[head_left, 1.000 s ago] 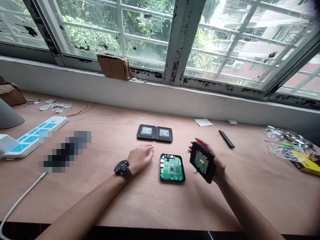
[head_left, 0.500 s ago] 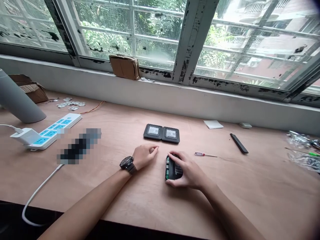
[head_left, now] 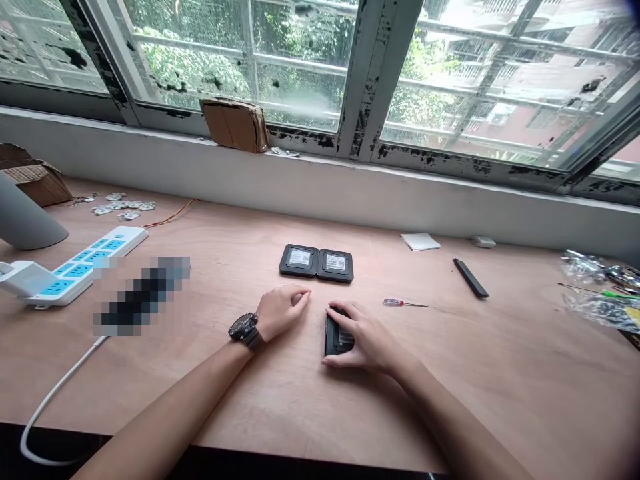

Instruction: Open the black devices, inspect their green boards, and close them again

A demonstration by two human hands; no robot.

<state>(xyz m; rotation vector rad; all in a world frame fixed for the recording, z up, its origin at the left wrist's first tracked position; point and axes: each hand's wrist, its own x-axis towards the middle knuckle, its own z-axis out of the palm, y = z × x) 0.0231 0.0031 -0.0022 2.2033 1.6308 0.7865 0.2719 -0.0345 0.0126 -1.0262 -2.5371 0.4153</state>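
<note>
My right hand [head_left: 367,340] grips a small black electronic device [head_left: 344,339] from the right, thumb on its near edge and fingers on its far edge. The device lies against the table with a pale label partly covered by my fingers. To its left rests my left hand [head_left: 283,312], a black watch [head_left: 245,328] on the wrist. Its fingers are curled and pressed together at the tips; whether anything is between them is hidden. Beyond both hands two black square cases [head_left: 316,263] with white labels lie side by side. A small screwdriver [head_left: 405,303] lies right of the device.
On the left are a white power strip [head_left: 90,263], a blurred-out item [head_left: 143,297] with a white cable, and a grey cylinder [head_left: 30,213]. Rightward lie a black bar [head_left: 470,279], white paper [head_left: 420,241] and plastic bags [head_left: 595,303]. A cardboard box [head_left: 235,125] stands on the sill.
The device in my right hand has tipped so its green circuit board edge no longer shows. My left thumb has come closer to the index finger. The view has shifted slightly.
</note>
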